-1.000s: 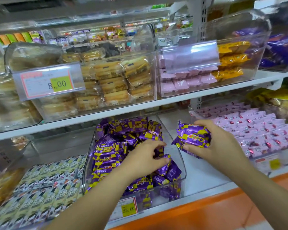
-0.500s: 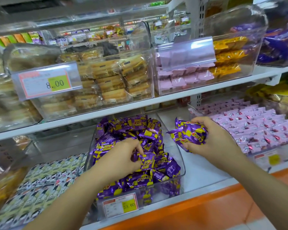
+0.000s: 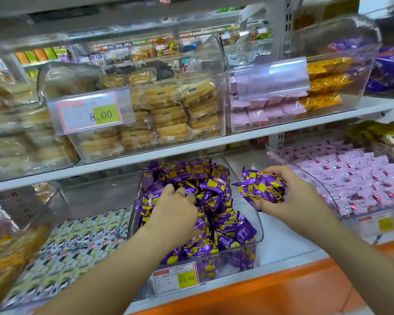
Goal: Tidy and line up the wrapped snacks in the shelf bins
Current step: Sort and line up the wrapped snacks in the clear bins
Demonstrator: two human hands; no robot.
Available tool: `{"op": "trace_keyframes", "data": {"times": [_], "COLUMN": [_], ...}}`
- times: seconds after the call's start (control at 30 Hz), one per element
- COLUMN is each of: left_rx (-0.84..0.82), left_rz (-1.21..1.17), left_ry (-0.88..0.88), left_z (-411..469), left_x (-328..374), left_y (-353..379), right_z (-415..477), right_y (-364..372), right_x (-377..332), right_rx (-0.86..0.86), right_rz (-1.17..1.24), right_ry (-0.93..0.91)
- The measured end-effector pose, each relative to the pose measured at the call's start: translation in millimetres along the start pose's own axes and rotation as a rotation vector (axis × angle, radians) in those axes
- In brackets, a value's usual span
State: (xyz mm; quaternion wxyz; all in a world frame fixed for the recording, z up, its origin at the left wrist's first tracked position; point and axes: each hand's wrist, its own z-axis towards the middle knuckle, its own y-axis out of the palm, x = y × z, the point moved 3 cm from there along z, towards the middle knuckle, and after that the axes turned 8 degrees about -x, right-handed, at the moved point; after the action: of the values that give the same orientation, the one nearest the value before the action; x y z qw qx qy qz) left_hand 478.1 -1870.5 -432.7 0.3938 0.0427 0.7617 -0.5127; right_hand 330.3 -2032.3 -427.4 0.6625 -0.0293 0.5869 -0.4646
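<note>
Lower centre, the left hand (image 3: 175, 212) digs curled fingers into the purple snacks (image 3: 223, 226) heaped in the clear bin (image 3: 260, 233); whether its grip has closed on one is hidden. Just right, outside the bin, the right hand (image 3: 291, 196) keeps its grip clamped on a bunch (image 3: 262, 189) of the same packets.

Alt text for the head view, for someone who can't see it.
A person's left hand, fingers curled, digs into a clear bin of purple snacks on a shop shelf; the right hand grips a bunch beside it. Bins of pink snacks and cakes stand nearby.
</note>
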Motion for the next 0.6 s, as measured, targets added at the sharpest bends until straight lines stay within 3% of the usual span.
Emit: {"op": "trace_keyframes", "data": {"times": [0.17,0.27,0.37,0.6], "left_rx": [0.058,0.137,0.067,0.047], "left_rz": [-0.099,-0.349,-0.613,-0.575], "left_ry": [0.035,0.227,0.424,0.485], "left_z": [12.5,19.5,27.7,48.4], "left_x": [7.2,21.4,38.8,58.6], "left_y": [0.3,-12.0,-17.0,-5.0], "right_z": [-0.7,-0.1,0.2,0.7], "right_y": [-2.8,-4.9,-6.0,-7.1], "right_x": [1.4,3.5,6.2,10.0], "right_rx": [-0.014,-0.026,-0.046,-0.067], "right_rz": [0.016,0.002,-0.005,-0.022], "right_ry": [-0.013,-0.01,0.003,-0.001]}}
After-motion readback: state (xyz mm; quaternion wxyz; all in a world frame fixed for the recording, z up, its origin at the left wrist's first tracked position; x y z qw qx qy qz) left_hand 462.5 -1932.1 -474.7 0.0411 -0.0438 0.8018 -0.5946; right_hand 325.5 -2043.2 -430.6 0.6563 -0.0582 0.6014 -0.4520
